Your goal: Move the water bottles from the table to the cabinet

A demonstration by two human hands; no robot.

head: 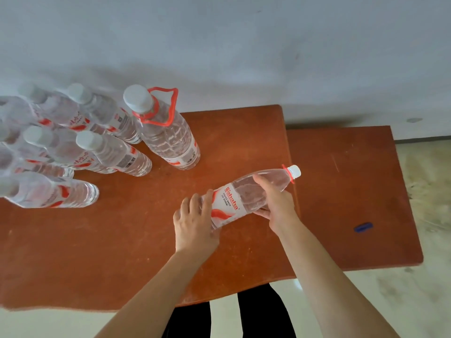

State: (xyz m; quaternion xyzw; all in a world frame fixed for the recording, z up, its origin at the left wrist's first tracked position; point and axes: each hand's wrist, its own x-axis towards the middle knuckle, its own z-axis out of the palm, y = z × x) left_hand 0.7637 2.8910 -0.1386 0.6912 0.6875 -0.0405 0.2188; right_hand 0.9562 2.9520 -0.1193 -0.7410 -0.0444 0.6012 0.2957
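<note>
Bottle (240, 196) lying sideways, centre frame: left hand (195, 222) grips base, right hand (272, 203) wraps shoulder, presumably steadying weight for carrying.

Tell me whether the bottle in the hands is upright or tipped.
Tipped: the bottle lies sideways, cap pointing right, left hand at its base, right hand near its neck.

One clear water bottle (224, 208) with a white cap and a red label lies sideways over the tabletop (122, 252), cap pointing right. A bigger bottle (168, 135) with a red handle stands upright beside many small bottles (114, 152) at the left.
</note>
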